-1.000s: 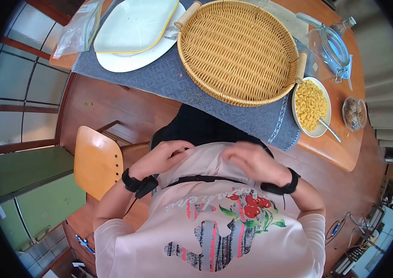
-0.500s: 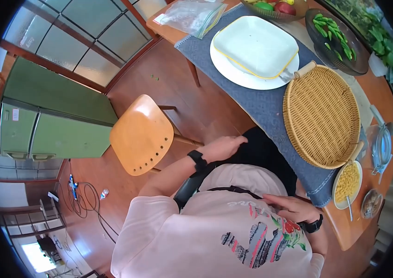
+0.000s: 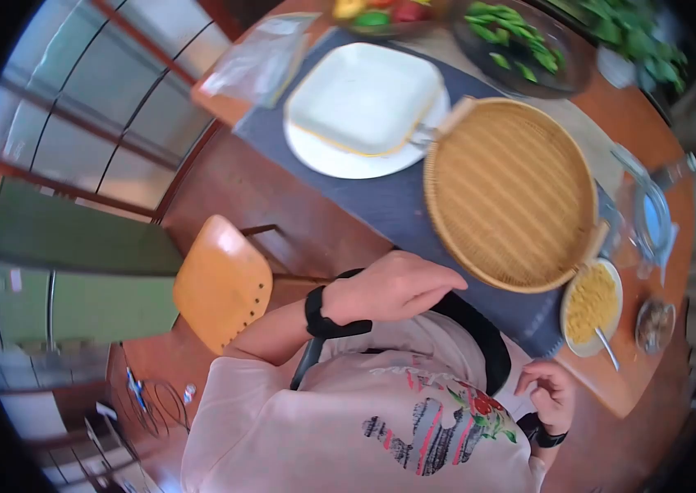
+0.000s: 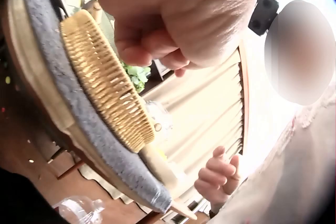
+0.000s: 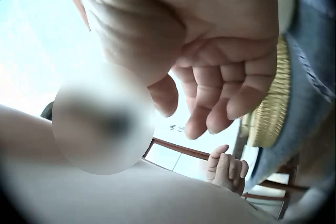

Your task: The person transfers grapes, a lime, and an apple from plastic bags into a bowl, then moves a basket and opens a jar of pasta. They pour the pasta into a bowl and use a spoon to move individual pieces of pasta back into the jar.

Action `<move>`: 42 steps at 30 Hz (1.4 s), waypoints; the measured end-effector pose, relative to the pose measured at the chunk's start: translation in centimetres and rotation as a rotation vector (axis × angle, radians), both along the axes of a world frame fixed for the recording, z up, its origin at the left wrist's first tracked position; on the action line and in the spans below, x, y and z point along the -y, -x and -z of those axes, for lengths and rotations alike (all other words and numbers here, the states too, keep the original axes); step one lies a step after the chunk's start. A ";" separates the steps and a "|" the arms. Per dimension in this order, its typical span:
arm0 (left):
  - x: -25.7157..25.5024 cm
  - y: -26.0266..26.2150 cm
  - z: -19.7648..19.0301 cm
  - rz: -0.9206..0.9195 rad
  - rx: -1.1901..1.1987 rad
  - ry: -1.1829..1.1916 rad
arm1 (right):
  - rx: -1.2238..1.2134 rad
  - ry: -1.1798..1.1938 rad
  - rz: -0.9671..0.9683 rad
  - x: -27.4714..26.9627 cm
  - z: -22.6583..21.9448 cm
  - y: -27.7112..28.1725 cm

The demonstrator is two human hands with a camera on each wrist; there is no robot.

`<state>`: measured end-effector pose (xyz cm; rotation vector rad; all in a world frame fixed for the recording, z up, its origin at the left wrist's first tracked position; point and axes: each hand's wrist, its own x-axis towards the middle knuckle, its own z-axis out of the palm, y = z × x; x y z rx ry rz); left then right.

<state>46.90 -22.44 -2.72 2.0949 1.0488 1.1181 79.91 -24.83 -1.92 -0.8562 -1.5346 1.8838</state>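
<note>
My left hand is raised in front of my belly, close to the table's near edge, its fingers loosely bent around nothing. Lower and to the right, my right hand hangs beside the shirt, with loosely curled fingers. In the right wrist view the fingers of that hand are slightly spread and hold nothing. A round wicker tray with wooden handles lies on the blue-grey cloth, beyond both hands. Right of it, a white bowl contains macaroni and a spoon.
A square white dish sits on a white plate, left of the tray. A plastic bag, green peppers in a dark bowl, and an open glass jar are farther back. A wooden chair stands at left.
My left hand has risen from the lap to over the table's near side. The right hand has moved away from the belly to the right. The head view has swung around.
</note>
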 end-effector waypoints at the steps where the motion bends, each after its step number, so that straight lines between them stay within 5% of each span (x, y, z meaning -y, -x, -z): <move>1: -0.6 -0.5 -0.5 -0.001 0.028 -0.003 | -0.025 -0.134 0.080 0.3 -1.1 -0.3; 4: -1.7 -2.8 -1.4 -0.168 0.179 -0.120 | -0.353 -0.882 0.082 -0.6 -6.2 0.1; 5: -1.4 -3.5 -0.2 -0.256 0.341 -0.036 | -0.381 -0.808 0.083 1.7 -8.0 -1.6; 7: -2.3 -5.4 0.5 -0.164 0.638 -0.084 | -0.915 -1.037 -0.080 2.2 -10.5 -2.0; 8: -2.8 -6.2 0.8 -0.069 0.720 -0.091 | -0.655 -1.249 0.306 2.9 -12.9 0.6; 11: -3.1 -9.2 1.2 -0.017 0.699 -0.064 | -0.808 -1.530 0.358 2.6 -13.1 0.7; 13: -3.4 -10.6 0.5 0.207 0.244 -0.184 | -0.867 -1.550 0.386 2.7 -12.9 0.6; 14: -3.6 -11.7 0.8 0.224 0.258 -0.180 | -0.843 -1.557 0.390 2.7 -12.6 0.5; 17: -4.1 -14.4 1.8 0.349 0.158 -0.178 | -0.838 -1.344 0.477 2.8 -11.6 0.2; 18: -4.1 -14.9 2.0 0.362 0.174 -0.177 | -0.915 -1.466 0.564 1.2 -10.3 0.2; 19: -4.2 -15.3 2.1 0.335 0.112 -0.194 | -0.607 -1.277 0.276 2.2 -8.7 -3.2; 20: -4.3 -15.7 2.2 0.305 0.051 -0.214 | -0.401 -1.070 0.269 2.3 -8.0 -4.4; 21: -4.2 -16.1 3.0 0.280 -0.013 -0.195 | -0.089 -0.645 0.932 4.0 -4.6 -3.1; 23: -4.2 -16.8 3.0 0.240 -0.006 -0.165 | -0.377 -0.069 1.084 3.4 -0.6 -4.4; 24: -4.2 -17.0 2.9 0.207 -0.019 -0.121 | -0.371 -0.073 1.077 3.0 -0.1 -4.9; 26: -4.4 -17.5 2.8 0.230 -0.043 -0.109 | -0.770 0.548 1.060 2.6 0.7 -6.1; 27: -4.4 -17.9 2.5 0.223 -0.039 -0.084 | -0.839 0.614 1.007 2.3 1.2 -6.7; 31: -4.9 -18.7 2.7 0.195 -0.078 -0.038 | -0.897 0.591 0.969 0.1 1.9 -6.9; 37: -5.2 -18.7 3.3 0.190 -0.099 -0.013 | -0.454 0.085 1.157 -0.9 2.0 -5.5; 39: -5.2 -18.6 3.2 0.197 -0.099 0.007 | -0.067 -0.150 1.084 -0.8 2.0 -5.5; 42: -5.2 -18.7 3.2 0.207 -0.091 0.026 | -0.014 -0.171 1.081 -1.0 1.4 -5.2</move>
